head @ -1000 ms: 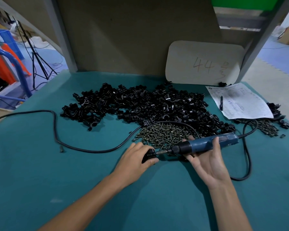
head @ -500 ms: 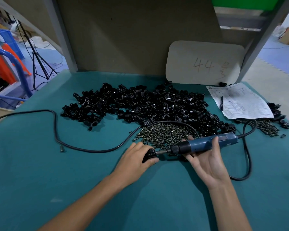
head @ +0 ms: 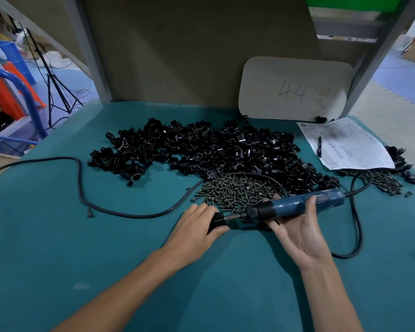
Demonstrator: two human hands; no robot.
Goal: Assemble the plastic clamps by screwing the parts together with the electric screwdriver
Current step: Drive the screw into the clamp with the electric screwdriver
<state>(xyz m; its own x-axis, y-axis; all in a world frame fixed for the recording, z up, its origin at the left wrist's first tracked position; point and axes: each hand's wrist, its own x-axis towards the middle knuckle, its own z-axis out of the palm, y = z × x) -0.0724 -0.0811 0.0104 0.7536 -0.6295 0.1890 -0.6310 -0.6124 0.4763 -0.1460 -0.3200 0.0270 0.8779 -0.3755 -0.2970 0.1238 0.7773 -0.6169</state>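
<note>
My left hand [head: 195,226] grips a black plastic clamp [head: 217,222] on the teal table, fingers curled over it. My right hand [head: 295,230] holds the blue electric screwdriver [head: 297,206] lying almost level, thumb over its body. The driver's bit [head: 234,217] points left and meets the clamp. Behind the hands lies a heap of dark screws [head: 237,191]. Farther back spreads a big pile of black clamp parts [head: 201,149].
The screwdriver's black cable [head: 356,221] loops at the right and runs left across the table [head: 58,236]. A paper sheet [head: 350,147] with a pen [head: 319,146] lies at the back right, beside more screws and parts [head: 388,180]. A white board [head: 295,89] leans on the back wall.
</note>
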